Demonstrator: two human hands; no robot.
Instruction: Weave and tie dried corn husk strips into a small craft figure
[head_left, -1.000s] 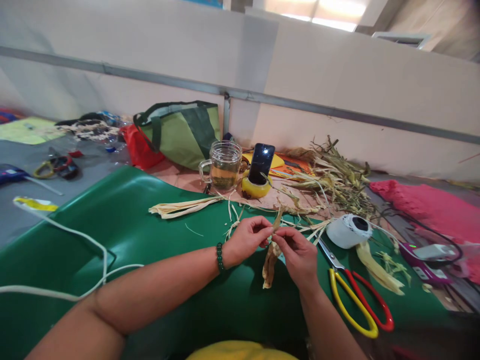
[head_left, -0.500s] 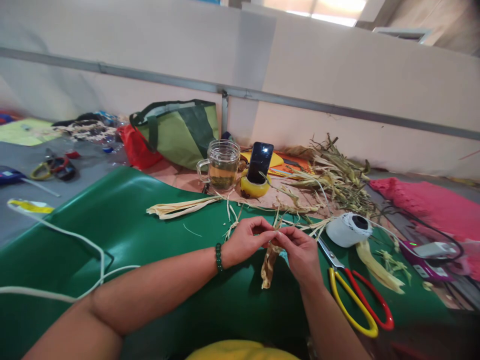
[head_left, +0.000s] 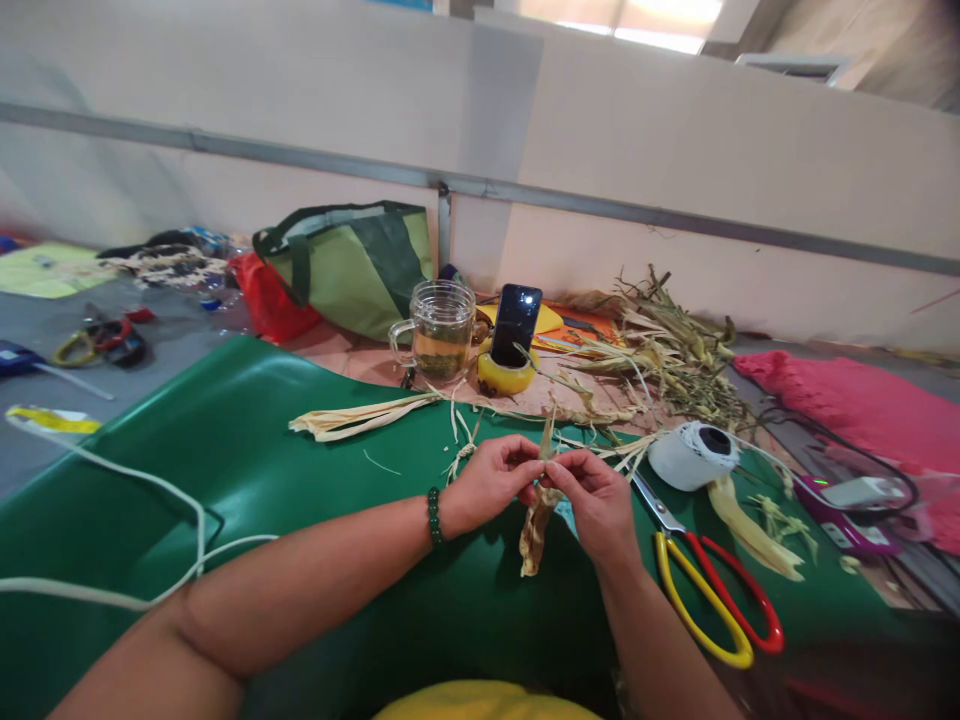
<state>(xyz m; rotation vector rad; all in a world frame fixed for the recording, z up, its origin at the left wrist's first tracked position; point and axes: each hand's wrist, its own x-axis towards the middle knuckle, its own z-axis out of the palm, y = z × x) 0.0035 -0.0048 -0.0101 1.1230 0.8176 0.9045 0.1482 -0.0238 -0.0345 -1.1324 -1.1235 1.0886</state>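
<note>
Both my hands meet over the green mat and pinch the same dried corn husk piece, which hangs down between them. My left hand, with a green bead bracelet on its wrist, has its fingertips closed on the husk's upper part. My right hand is closed on it from the right side. A thin husk tip sticks up above the fingers.
Scissors with red and yellow handles lie right of my right hand, beside a white tape roll. Behind are a glass mug, a phone on a yellow stand, a green bag, a husk pile, pale husk strips, and a white cable.
My hands stay together on the husk with only small finger shifts. The view has drifted slightly.
</note>
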